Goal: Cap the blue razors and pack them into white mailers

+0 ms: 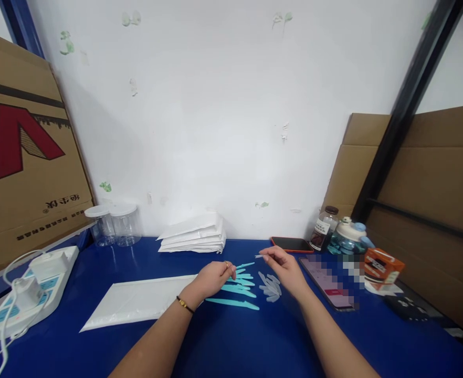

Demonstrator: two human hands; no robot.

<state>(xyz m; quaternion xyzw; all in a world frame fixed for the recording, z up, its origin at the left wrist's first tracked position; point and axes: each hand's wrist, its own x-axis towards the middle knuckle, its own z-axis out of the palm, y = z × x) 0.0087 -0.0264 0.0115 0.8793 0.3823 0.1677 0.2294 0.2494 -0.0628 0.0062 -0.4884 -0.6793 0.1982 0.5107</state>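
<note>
The left hand [212, 278] appears to pinch one turquoise tool [245, 265], the right hand [287, 266] pinches a clear sleeve [259, 256] apart from it, and loose turquoise tools [237, 304] and a sleeve pile [270, 288] lie toward the tabletop's [235, 349] near edge, apparently left unprocessed

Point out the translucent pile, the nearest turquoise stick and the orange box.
Translucent pile [270, 287]: head view, middle of the heap.
Nearest turquoise stick [232, 303]: head view, middle of its length.
Orange box [381, 270]: head view, printed side.
</note>
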